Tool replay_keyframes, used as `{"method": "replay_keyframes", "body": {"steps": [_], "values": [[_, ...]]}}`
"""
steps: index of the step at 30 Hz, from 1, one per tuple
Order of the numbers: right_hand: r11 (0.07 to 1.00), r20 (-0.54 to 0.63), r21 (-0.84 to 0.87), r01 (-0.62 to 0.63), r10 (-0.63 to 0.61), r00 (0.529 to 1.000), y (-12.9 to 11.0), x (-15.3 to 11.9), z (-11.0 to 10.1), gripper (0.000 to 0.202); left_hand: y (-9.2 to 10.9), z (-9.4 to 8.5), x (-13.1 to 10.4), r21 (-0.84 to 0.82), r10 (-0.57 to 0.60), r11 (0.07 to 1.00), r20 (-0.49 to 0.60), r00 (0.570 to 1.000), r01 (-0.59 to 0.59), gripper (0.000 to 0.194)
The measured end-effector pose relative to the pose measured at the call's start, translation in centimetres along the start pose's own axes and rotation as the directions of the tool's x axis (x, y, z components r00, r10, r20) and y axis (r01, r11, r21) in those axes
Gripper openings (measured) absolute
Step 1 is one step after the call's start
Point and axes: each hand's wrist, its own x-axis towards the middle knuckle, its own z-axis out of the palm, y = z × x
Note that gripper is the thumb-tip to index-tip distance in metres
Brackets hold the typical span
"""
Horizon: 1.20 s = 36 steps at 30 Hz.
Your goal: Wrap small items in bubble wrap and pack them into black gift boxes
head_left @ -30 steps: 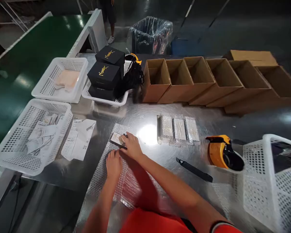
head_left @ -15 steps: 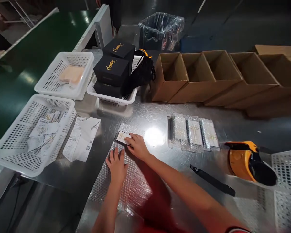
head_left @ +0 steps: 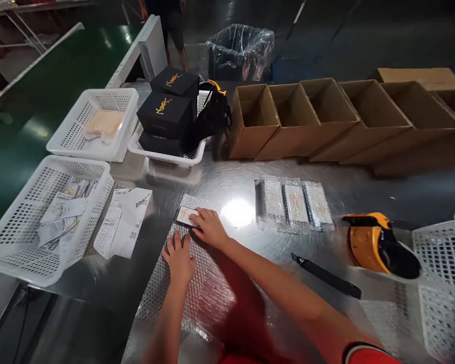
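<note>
My left hand [head_left: 179, 258] lies flat with spread fingers on a sheet of bubble wrap [head_left: 208, 288]. Just beyond it, my right hand [head_left: 209, 228] grips the right end of a small white box with gold print and dark edges [head_left: 185, 214], which rests on the far end of the sheet. The fingers hide part of that box. To the right, several similar boxes wrapped in bubble wrap [head_left: 296, 203] lie in a row. A black utility knife [head_left: 326, 275] sits nearer me, beside an orange tape dispenser [head_left: 367, 245].
Open cardboard boxes [head_left: 254, 141] line the back right. Black gift boxes [head_left: 165, 116] are stacked in a white basket [head_left: 189, 161]. Two more baskets stand left, one with paper slips [head_left: 66, 207]; printed sheets [head_left: 123, 222] lie alongside. A lined bin [head_left: 238, 50] and a person's legs [head_left: 176, 40] are behind.
The view has shifted slightly, so everything on the table appears a little further left. Both hands keep nearly the same places on the bubble wrap and the small box.
</note>
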Motion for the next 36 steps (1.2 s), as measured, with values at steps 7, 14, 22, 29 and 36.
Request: {"method": "replay_keyframes", "body": {"steps": [7, 14, 22, 29, 36], "values": [[0.908, -0.045, -0.058, -0.415, 0.413, 0.910, 2.2, 4.4, -3.8, 0.034, 2.8, -2.0, 0.7, 0.005, 0.179, 0.983, -0.193, 0.965, -0.181, 0.060], [0.923, 0.185, -0.055, -0.382, 0.385, 0.904, 3.6, 7.7, -4.8, 0.010, 3.3, -3.0, 1.8, 0.071, 0.240, 0.969, -0.056, 0.969, -0.236, 0.068], [0.964, 0.139, 0.016, -0.267, 0.262, 0.955, 0.2, 3.2, -2.8, 0.019, 2.7, -3.9, 1.7, 0.075, 0.286, 0.956, -0.028, 0.958, -0.284, 0.065], [0.989, 0.071, 0.045, -0.138, 0.135, 0.988, -0.8, 0.6, -1.8, 0.021, 1.0, -4.8, 3.8, 0.089, 0.397, 0.917, -0.137, 0.907, -0.388, 0.055], [1.000, 0.007, 0.010, 0.012, -0.012, 1.000, -0.3, 0.1, -0.6, 0.043, 1.7, -7.2, 8.2, 0.330, 0.562, 0.794, -0.082, 0.823, -0.510, 0.054]]}}
